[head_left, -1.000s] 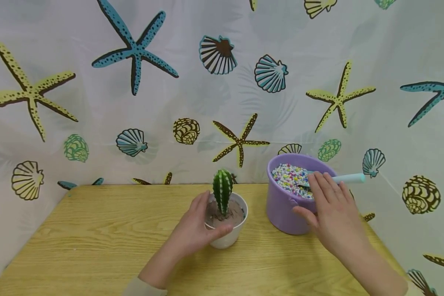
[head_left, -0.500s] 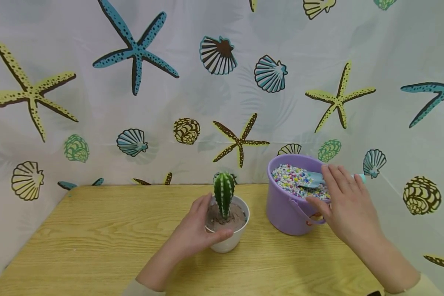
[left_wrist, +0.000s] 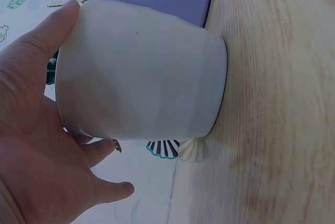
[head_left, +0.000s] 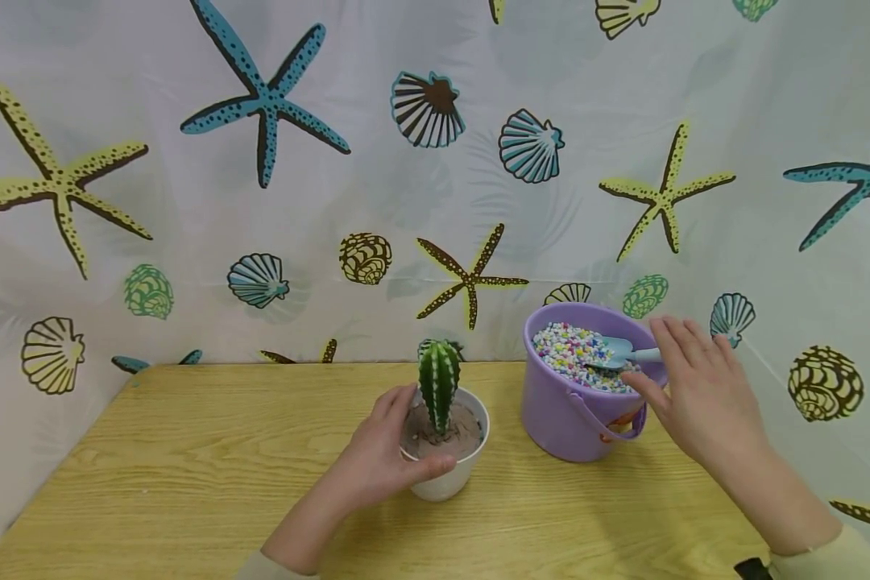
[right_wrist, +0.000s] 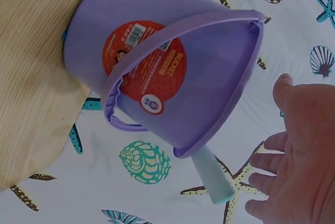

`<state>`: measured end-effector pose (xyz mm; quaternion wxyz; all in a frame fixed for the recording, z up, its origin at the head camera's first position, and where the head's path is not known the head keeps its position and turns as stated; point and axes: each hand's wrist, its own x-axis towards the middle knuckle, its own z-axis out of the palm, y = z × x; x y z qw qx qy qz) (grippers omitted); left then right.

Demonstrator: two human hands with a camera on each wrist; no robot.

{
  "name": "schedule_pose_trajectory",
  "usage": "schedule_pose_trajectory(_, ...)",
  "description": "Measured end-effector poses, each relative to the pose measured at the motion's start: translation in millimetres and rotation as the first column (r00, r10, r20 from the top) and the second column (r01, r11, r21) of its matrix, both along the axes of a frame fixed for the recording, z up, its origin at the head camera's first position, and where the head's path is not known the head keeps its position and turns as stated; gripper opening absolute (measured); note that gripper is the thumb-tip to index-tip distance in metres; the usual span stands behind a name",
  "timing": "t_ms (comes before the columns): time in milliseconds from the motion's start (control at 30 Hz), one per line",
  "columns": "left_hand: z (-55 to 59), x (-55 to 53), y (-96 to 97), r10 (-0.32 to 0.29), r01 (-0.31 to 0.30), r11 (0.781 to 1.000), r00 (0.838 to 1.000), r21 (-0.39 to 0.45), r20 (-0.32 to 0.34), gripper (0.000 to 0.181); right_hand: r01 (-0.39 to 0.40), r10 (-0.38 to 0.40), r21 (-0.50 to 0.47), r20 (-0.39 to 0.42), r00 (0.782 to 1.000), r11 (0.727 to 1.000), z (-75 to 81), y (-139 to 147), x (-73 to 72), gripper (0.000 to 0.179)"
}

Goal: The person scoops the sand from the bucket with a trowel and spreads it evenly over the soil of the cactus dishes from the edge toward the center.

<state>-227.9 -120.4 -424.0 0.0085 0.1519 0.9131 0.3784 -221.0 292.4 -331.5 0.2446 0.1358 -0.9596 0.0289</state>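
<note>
Head view has my left hand (head_left: 380, 451) curved round a white, round-walled plant pot (head_left: 442, 479), thumb along the near side, fingers at the left side of its rim; the pot stands on a yellow-brown wood-grain table (head_left: 225, 467), a ribbed green cactus (head_left: 438, 383) rising from its grey-brown fill (head_left: 457, 437); left wrist view shows my thumb against the wall and some fingers sticking out past it. My right hand (head_left: 703, 395) pinches nothing, its fingers extended and lying close together beside the right rim of a lavender plastic bucket (head_left: 561, 419); that bucket stands to the right of the pot, well apart from it, and holds small multicoloured beads (head_left: 561, 350), with a light blue scoop (head_left: 612, 354) lying on them; right wrist view shows the scoop's handle jutting over the rim near my fingertips, and a round red label (right_wrist: 157, 85) on the bucket's side.
</note>
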Motion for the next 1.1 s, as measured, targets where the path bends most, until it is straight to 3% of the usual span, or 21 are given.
schedule_pose_trajectory(500,0.2,5.6,-1.8,-0.046,0.044,0.997,0.999,0.068,0.024,0.119,0.054,-0.057,0.05,0.064,0.996,0.997,7.1,21,-19.3,0.085)
schedule_pose_trajectory(700,0.2,6.5,-1.9,-0.056,0.052,0.994,0.998,0.093,0.037,0.119,0.058,-0.059,0.01,0.074,0.996,0.998,8.2,26,-23.2,0.084)
schedule_pose_trajectory(1100,-1.7,8.3,-2.6,-0.027,0.012,0.992,0.993,0.123,0.118,0.128,0.081,-0.08,-0.006,0.117,0.99,0.997,5.4,34,-24.1,0.084)
